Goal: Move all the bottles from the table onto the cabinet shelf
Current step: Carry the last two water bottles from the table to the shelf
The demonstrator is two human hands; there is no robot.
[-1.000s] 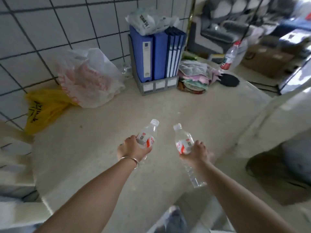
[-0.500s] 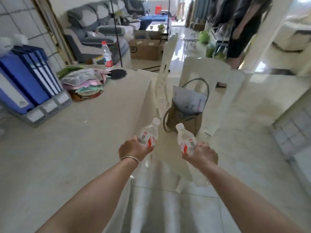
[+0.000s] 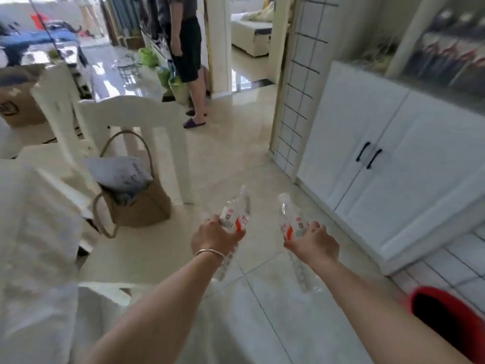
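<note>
While both arms reach out over the tiled floor, the left hand [image 3: 213, 236] grips one bottle [image 3: 234, 215] and the right hand [image 3: 313, 244] grips another bottle [image 3: 292, 224], caps tilted forward, white cabinet [image 3: 388, 164] to the right.

Reaching forward with both bare arms from the lower frame, left hand [image 3: 214, 236] and right hand [image 3: 313, 243] side by side at centre, each curling fingers [image 3: 316, 227] round a bottle, left wrist wearing a bangle [image 3: 210, 252].
</note>
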